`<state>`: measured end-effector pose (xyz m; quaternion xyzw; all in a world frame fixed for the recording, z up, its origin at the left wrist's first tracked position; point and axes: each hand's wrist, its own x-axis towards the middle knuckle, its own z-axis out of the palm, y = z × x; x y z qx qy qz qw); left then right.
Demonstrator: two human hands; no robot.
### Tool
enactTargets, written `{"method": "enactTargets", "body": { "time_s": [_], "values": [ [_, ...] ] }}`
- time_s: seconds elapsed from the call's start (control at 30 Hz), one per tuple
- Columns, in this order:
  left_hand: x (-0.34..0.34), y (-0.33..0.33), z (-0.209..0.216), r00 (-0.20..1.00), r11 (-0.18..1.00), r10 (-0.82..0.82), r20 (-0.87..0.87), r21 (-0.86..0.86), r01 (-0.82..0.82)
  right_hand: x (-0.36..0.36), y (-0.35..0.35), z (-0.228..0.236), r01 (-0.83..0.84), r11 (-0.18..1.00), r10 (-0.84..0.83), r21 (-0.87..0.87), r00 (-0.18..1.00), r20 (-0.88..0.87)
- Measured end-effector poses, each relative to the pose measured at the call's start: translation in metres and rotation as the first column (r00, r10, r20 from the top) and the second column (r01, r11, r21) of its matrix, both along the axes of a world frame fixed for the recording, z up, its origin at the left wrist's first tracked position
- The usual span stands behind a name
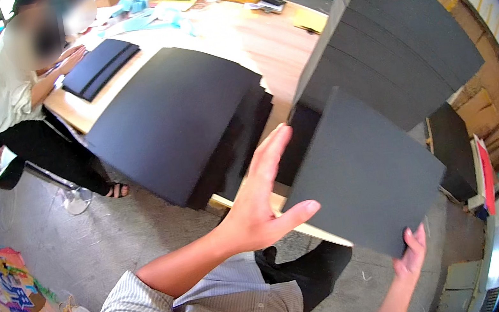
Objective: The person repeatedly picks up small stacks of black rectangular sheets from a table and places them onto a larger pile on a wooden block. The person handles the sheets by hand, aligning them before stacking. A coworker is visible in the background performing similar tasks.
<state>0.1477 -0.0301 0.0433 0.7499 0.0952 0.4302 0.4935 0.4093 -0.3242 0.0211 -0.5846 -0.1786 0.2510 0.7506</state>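
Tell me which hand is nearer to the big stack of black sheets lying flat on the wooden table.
Left. The left hand is open, raised just off the near corner of the flat stack. The right hand is lower and farther right, gripping the bottom edge of a single dark sheet.

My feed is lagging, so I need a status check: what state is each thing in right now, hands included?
Left hand: open, fingers spread, thumb touching the held sheet's edge.
Right hand: gripping the held sheet's lower corner.
Dark grey sheet: lifted off the table, tilted.
Tall sheet stack: leaning, fanned at an angle.
Large black sheets: lying flat, overhanging the wooden table.
Small black stack: flat under a co-worker's hands.
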Motion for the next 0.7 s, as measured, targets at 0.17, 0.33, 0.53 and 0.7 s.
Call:
{"method": "enactTargets", "body": {
  "time_s": [0.17,0.33,0.53,0.7],
  "values": [
    [-0.034,-0.008,0.001,0.737,0.436,-0.63,0.244,-0.674,0.596,-0.015,0.01,0.024,-0.256,0.964,0.245,0.066,0.959,0.143],
    [-0.065,-0.008,0.007,0.779,0.559,-0.519,0.352,-0.55,0.621,-0.022,0.044,0.038,-0.478,0.875,0.469,0.076,0.876,0.11],
    [-0.161,0.01,0.059,0.939,0.66,0.17,0.299,-0.742,0.117,-0.029,0.124,0.037,-0.653,0.617,0.737,0.439,0.675,-0.033],
    [-0.191,0.046,0.086,0.779,0.865,0.292,0.555,-0.5,0.032,-0.017,0.131,0.006,-0.545,0.555,0.81,0.628,0.525,-0.26]
  ]
}}
